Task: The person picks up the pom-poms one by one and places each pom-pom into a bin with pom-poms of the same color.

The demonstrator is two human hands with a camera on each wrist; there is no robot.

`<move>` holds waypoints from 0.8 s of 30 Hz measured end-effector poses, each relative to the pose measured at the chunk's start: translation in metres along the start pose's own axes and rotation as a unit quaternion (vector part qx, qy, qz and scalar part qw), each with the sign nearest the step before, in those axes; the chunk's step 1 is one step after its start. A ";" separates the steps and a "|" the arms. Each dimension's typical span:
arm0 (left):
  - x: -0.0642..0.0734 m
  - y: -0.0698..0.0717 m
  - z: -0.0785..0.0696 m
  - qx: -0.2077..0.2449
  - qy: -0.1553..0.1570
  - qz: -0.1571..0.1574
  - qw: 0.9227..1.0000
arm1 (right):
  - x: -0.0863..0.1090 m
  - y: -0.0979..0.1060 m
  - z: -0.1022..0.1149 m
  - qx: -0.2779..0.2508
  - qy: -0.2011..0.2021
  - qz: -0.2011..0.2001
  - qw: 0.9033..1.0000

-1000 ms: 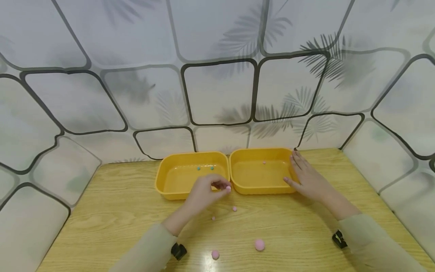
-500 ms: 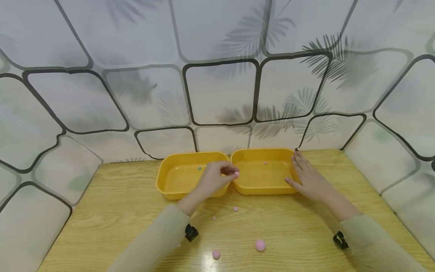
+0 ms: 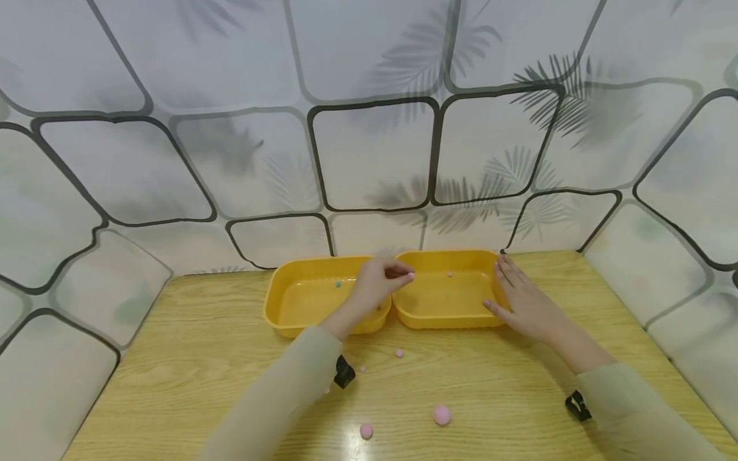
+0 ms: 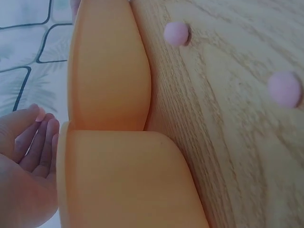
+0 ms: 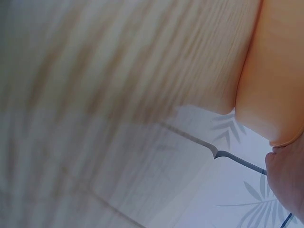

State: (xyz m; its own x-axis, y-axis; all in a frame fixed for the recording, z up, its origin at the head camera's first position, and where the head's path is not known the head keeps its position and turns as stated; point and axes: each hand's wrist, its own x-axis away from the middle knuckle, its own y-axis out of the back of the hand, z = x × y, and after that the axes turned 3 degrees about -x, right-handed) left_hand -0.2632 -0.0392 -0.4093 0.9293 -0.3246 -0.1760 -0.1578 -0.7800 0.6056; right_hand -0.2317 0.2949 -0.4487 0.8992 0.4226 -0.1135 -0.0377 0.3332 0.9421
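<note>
My left hand (image 3: pixel 375 282) is over the walls where two yellow trays meet, pinching a small pink ball (image 3: pixel 411 275) between thumb and fingertips. In the left wrist view the pinched ball (image 4: pixel 40 113) shows at the fingertips, just above the tray rims. Inside the right tray (image 3: pixel 450 323) lies a tiny pink ball (image 3: pixel 450 274). A teal ball (image 3: pixel 337 284) sits in the left tray (image 3: pixel 288 330), partly covered by my left hand and wrist. My right hand (image 3: pixel 524 307) rests with straight fingers along the right tray's right rim.
On the wooden table (image 3: pixel 202 371) in front of the trays lie a pink ball (image 3: pixel 399 353) and a tiny one (image 3: pixel 362 369). Nearer are a larger pink ball (image 3: pixel 441 415) and a medium one (image 3: pixel 366 431). A patterned wall covering (image 3: pixel 375 160) stands right behind the trays.
My left hand has moved up and to the right with the pink ball, from the left tray's front edge to the right tray's left rim. My right hand stays put.
</note>
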 end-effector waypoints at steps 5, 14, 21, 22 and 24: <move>-0.011 -0.007 0.003 -0.002 0.011 0.006 1.000 | 0.001 0.001 0.001 0.001 -0.002 0.002 1.000; -0.018 -0.014 0.004 -0.006 0.013 0.020 1.000 | 0.000 0.001 0.001 0.000 0.000 0.000 1.000; -0.019 -0.017 0.007 -0.019 -0.001 0.024 1.000 | 0.000 0.000 0.000 0.006 0.000 0.000 1.000; -0.019 -0.018 0.007 -0.026 -0.005 0.025 0.999 | 0.000 0.000 0.000 0.007 0.001 0.000 1.000; -0.020 -0.018 0.007 -0.041 -0.011 0.027 0.999 | 0.000 0.000 0.000 0.005 0.001 0.001 1.000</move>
State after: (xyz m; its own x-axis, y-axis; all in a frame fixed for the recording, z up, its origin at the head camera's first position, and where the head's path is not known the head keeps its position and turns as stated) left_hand -0.2810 -0.0225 -0.4225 0.9121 -0.3782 -0.1583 -0.1790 -0.7148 0.6761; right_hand -0.2316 0.2948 -0.4486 0.8985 0.4246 -0.1112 -0.0355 0.3228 0.9458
